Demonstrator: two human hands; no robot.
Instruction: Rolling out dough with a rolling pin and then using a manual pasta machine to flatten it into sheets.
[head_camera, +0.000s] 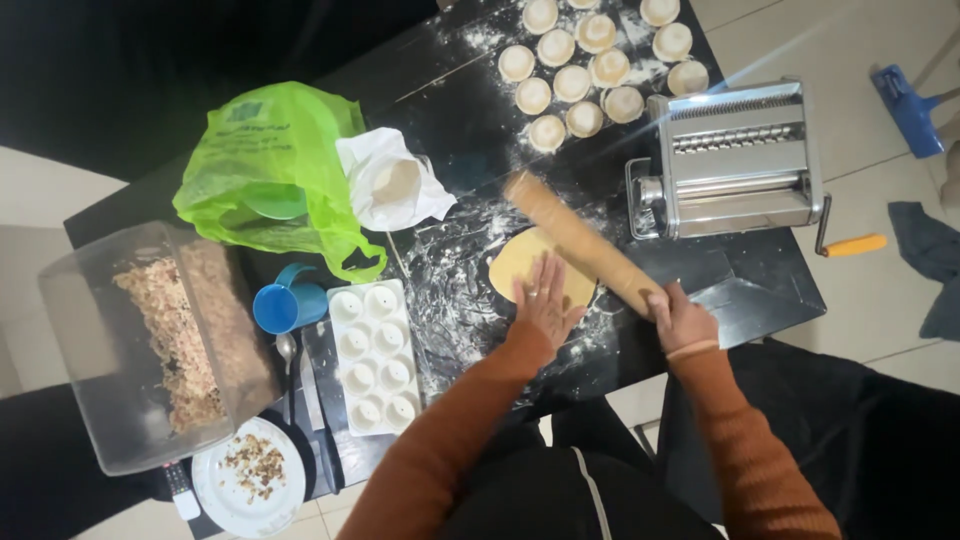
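A flat round of yellow dough (520, 262) lies on the floured black table (470, 120). My left hand (545, 298) presses flat on the dough's near edge with fingers spread. My right hand (682, 316) grips the near end of a wooden rolling pin (575, 240), which slants up and away over the dough, its far end lifted toward the table's middle.
Several small dough rounds (573, 82) lie at the far end. A metal pasta machine (735, 160) stands at right. A white mould tray (375, 355), blue cup (288, 303), green bag (270, 165), white flour bag (392, 185), clear tub of filling (170, 340) and plate (250, 475) crowd the left.
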